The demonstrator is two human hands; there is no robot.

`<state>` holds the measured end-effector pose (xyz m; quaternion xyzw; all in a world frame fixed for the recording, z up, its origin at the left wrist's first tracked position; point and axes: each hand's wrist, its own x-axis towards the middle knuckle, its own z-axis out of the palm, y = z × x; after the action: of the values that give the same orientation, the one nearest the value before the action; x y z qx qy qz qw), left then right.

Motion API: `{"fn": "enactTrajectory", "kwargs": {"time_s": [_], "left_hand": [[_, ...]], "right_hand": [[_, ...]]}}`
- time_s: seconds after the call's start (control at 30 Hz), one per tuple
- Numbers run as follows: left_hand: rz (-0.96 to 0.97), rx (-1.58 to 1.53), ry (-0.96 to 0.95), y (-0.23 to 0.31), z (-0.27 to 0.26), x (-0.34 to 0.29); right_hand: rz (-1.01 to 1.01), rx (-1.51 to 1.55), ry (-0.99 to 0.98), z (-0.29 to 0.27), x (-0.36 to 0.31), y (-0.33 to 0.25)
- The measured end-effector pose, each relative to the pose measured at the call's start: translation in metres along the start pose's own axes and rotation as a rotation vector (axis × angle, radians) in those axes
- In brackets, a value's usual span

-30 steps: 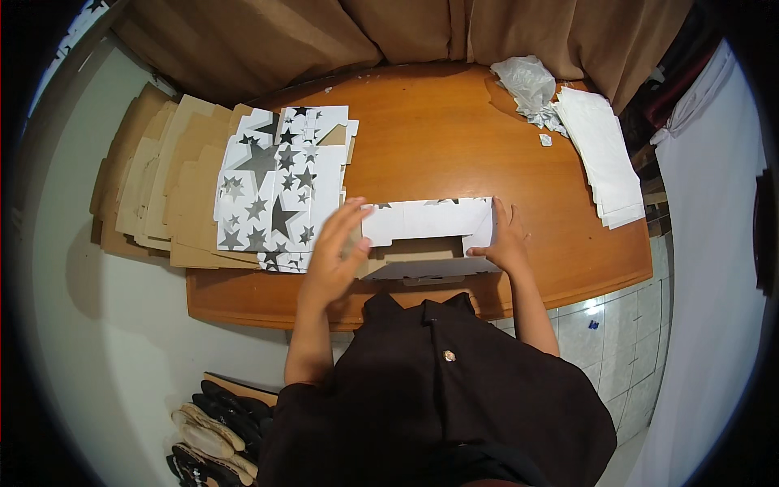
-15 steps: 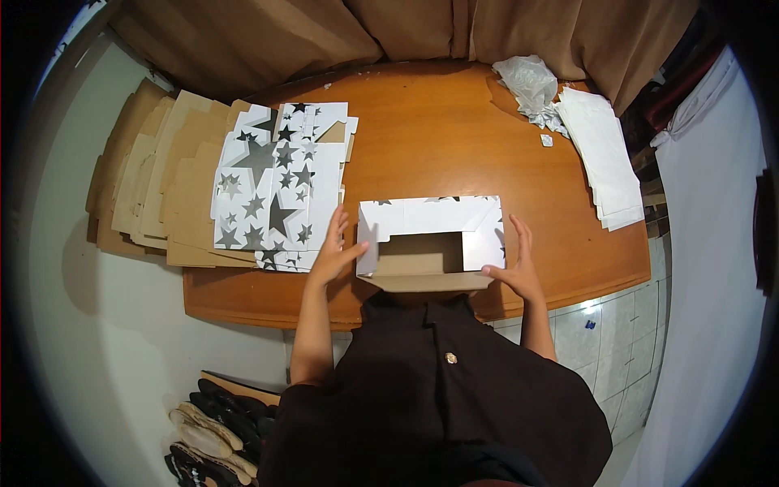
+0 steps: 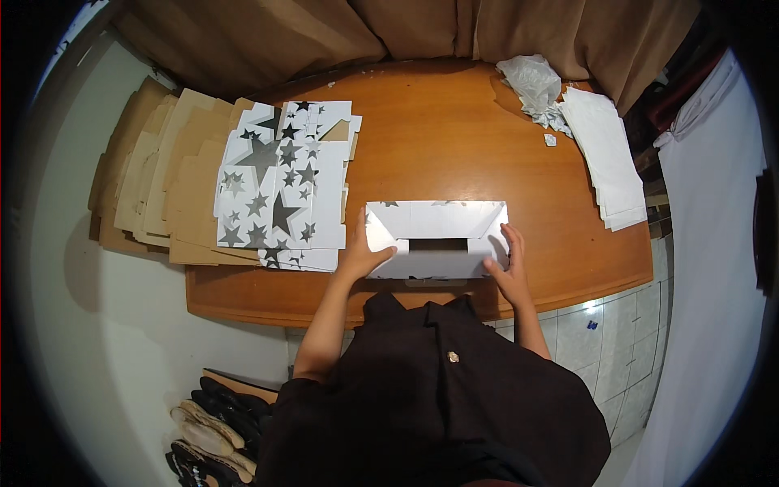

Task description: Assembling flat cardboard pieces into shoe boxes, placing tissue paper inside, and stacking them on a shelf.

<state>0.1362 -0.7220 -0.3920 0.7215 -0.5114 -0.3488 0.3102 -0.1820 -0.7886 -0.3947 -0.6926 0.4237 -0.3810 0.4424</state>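
A white cardboard box (image 3: 436, 219) printed with stars stands at the table's near edge, directly in front of me. Its flaps lean inward and leave a narrow dark slot in the middle of the top. My left hand (image 3: 367, 250) holds the left end, its thumb lying on the near left corner of the flaps. At the opposite end my right hand (image 3: 509, 264) grips the side, fingers along the outer wall and thumb on the near right corner. What lies inside the box cannot be made out.
Flat star-printed cardboard sheets (image 3: 284, 187) and a stack of brown cardboard blanks (image 3: 195, 178) lie at the left of the wooden table (image 3: 438, 138). White paper sheets (image 3: 602, 154) and a crumpled plastic bag (image 3: 531, 81) are at the far right. Shoes (image 3: 215, 430) sit on the floor, lower left.
The near flap, which hung outward with its brown inside showing, is now folded in, and the opening has narrowed. My left hand has moved right onto the box; the right hand has closed in.
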Motion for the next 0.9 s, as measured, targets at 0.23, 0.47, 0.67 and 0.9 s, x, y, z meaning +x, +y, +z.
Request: {"fn": "enactTrajectory", "kwargs": {"time_s": [0.23, 0.47, 0.67, 0.9], "left_hand": [[-0.099, -0.402, 0.017, -0.008, 0.006, -0.013], [-0.093, -0.486, 0.027, -0.006, 0.017, -0.010], [-0.037, -0.320, 0.023, -0.017, 0.013, -0.016], [-0.389, -0.722, -0.189, -0.042, 0.002, -0.042]], "right_hand": [[0.064, -0.246, 0.219, 0.020, 0.005, -0.012], [0.111, -0.343, 0.079, 0.019, 0.012, -0.017], [0.182, -0.337, 0.063, 0.017, 0.008, -0.013], [0.134, -0.200, 0.200, 0.023, 0.006, 0.000]]}}
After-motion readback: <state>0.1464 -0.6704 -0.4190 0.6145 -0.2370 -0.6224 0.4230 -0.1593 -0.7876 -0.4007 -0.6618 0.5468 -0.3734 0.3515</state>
